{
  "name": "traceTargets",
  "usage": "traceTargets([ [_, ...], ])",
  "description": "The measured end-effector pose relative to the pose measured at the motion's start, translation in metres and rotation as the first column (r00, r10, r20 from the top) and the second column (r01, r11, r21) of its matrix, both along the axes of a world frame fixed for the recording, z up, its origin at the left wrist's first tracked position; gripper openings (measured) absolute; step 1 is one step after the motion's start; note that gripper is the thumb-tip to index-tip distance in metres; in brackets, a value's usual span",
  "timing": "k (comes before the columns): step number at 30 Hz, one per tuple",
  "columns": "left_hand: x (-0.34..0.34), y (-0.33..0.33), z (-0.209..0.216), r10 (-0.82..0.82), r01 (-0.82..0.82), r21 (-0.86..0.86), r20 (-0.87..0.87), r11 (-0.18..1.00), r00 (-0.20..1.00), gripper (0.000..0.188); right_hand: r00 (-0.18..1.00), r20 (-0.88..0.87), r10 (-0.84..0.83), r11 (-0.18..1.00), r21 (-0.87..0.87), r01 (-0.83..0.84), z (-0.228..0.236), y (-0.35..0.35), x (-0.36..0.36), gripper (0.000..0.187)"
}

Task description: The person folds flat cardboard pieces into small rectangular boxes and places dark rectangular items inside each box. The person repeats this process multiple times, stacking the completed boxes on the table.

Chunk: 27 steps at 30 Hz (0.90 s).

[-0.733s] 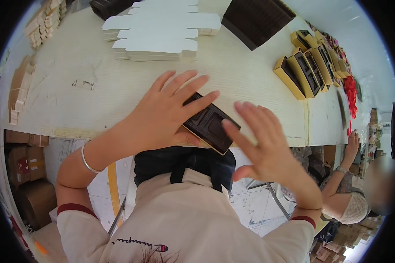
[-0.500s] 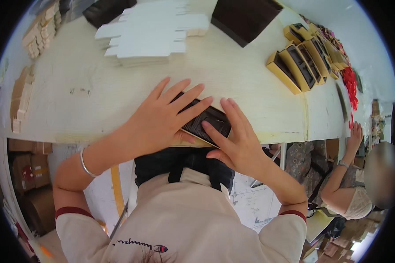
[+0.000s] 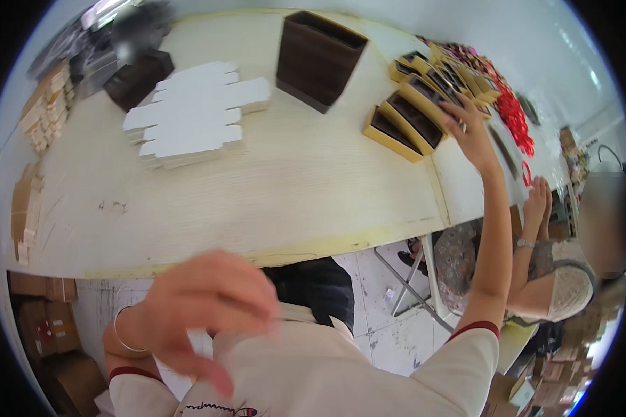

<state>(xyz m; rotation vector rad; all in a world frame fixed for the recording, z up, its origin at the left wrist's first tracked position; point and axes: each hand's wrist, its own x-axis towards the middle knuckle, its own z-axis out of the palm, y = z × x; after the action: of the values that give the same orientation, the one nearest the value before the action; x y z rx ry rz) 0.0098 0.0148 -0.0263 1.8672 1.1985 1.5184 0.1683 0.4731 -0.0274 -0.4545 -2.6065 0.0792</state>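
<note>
At the far right, my right hand [image 3: 470, 132] reaches across the table, its fingers curled round the end of a shallow gold box [image 3: 423, 99] with a black insert. That box lies among a leaning row of similar gold boxes [image 3: 394, 144]. My left hand [image 3: 205, 302] hangs over my lap in front of the table edge, blurred by motion. Its thumb stands apart from the bent fingers, and nothing shows between them.
Flat white cardboard blanks [image 3: 191, 115] are stacked at the left. Behind them stand a dark brown box [image 3: 139, 80] and a taller brown container [image 3: 316, 62]. Red ribbon [image 3: 515, 121] lies at the right, where a co-worker's hands [image 3: 535, 201] rest near the table edge.
Both hands have left the spot at the table's front edge where they pressed on a black-lined box. The right has gone to the gold boxes; the left has drawn back over my lap.
</note>
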Motion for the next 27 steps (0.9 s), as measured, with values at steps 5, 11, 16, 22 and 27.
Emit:
traceTargets([
  [5, 0.016, -0.019, 0.04, -0.37, 0.313, 0.225, 0.293, 0.923, 0.882, 0.037, 0.828, -0.356, 0.433, 0.901, 0.147, -0.408, 0.006, -0.089, -0.051, 0.012],
  [11, 0.054, -0.046, 0.046, -0.287, 0.078, 0.355, 0.586, 0.932, 0.758, 0.037, 0.674, -0.257, 0.693, 0.678, -0.084, -0.73, -0.026, -0.222, -0.122, 0.019],
  [16, 0.028, -0.03, 0.052, -0.514, 0.396, 0.379, 0.293, 0.837, 0.807, 0.036, 0.749, -0.073, 0.659, 0.75, 0.132, -0.648, -0.06, -0.249, -0.201, 0.054],
  [22, 0.004, -0.047, 0.019, -0.441, 0.357, 0.278, 0.354, 0.892, 0.825, 0.042, 0.708, 0.198, 0.678, 0.693, -0.494, -0.525, -0.042, -0.229, -0.221, 0.038],
  [27, -0.016, -0.039, 0.007, -0.476, 0.419, 0.24, 0.287, 0.876, 0.831, 0.038, 0.732, 0.128, 0.669, 0.719, -0.358, -0.595, -0.023, -0.226, -0.223, 0.015],
])
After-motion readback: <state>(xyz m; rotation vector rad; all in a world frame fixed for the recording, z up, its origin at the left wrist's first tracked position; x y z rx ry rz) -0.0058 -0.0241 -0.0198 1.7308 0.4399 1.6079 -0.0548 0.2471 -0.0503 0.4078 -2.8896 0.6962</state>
